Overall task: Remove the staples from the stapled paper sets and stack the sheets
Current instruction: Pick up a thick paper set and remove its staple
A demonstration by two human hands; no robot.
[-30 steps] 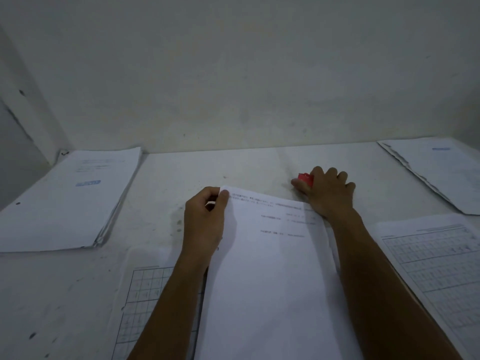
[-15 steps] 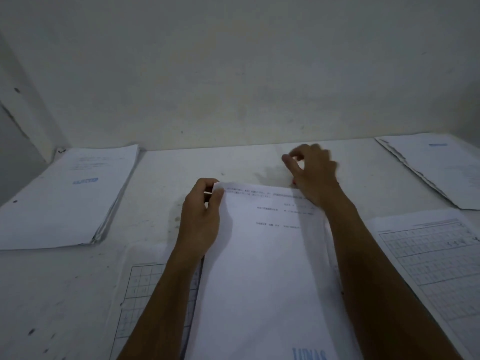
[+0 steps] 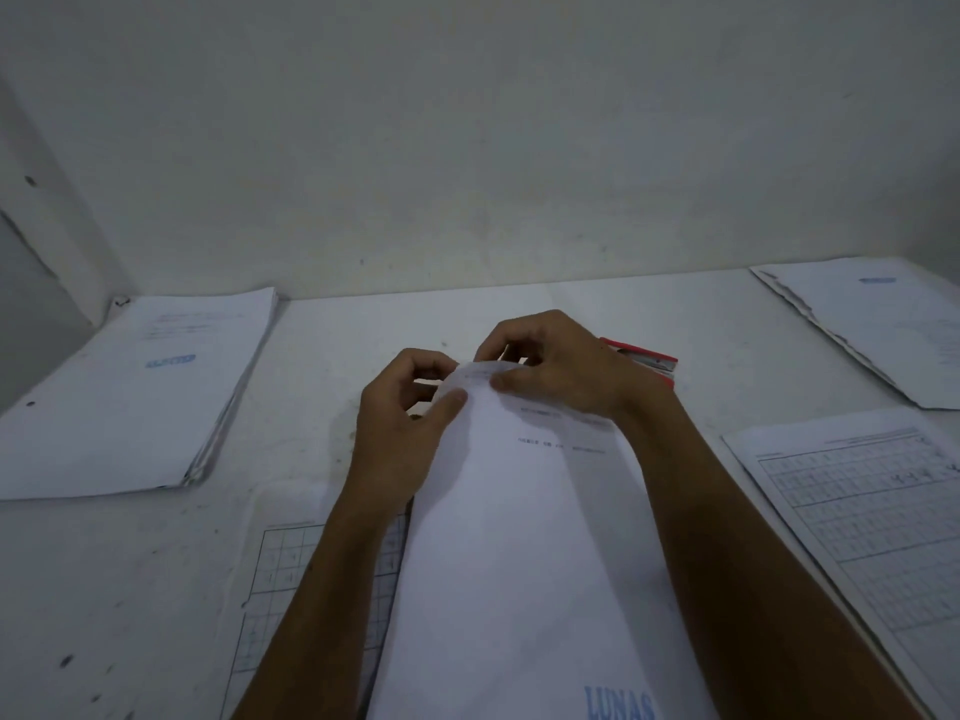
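Pinching the top edge of the paper set (image 3: 519,537) are both hands: the left hand (image 3: 405,423) is clamping its top-left corner between thumb and fingers, the right hand (image 3: 561,371) is gripping just beside it. The set is lying mid-table (image 3: 156,589). A red staple remover (image 3: 649,362) is sitting just behind the right hand, a paper stack (image 3: 130,397) well left of the set

Scuffed white table (image 3: 322,449) with dark specks against a plain pale wall (image 3: 467,148).
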